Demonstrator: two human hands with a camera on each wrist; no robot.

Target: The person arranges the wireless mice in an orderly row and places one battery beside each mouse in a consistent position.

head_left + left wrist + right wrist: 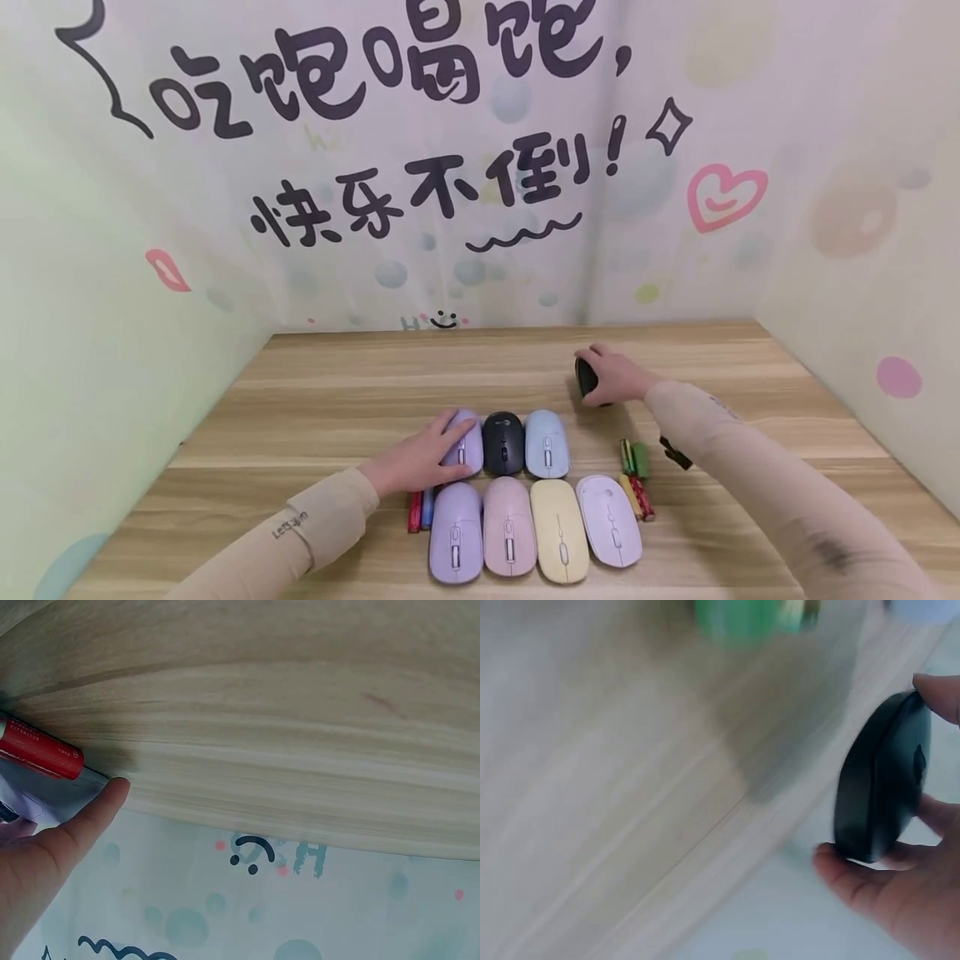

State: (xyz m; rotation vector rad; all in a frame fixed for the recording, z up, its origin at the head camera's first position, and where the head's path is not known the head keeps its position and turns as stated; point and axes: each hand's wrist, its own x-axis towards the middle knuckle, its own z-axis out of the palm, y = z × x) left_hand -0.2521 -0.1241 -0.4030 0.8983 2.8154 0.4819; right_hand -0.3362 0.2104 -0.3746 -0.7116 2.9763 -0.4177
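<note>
My left hand (pixel 420 458) grips a lavender mouse (pixel 468 446) at the left end of the back row, thumb at its near end and fingers at its far end. In the left wrist view, a finger (pixel 94 814) lies straight along that mouse's edge, and a red battery (pixel 41 750) shows beside it. Farther back and to the right, my right hand (pixel 618 379) holds a black mouse (pixel 885 776), tilted on its side, between thumb and fingers. A second black mouse (pixel 503 443) and a light blue mouse (pixel 547 444) continue the back row.
In front lie a purple mouse (pixel 455 533), a pink mouse (pixel 510 527), a yellow mouse (pixel 560 531) and a pale lilac mouse (pixel 610 521). Green batteries (pixel 633 458) and red and yellow batteries (pixel 637 497) sit at right; red and blue batteries (pixel 420 510) at left. A printed wall backs the table.
</note>
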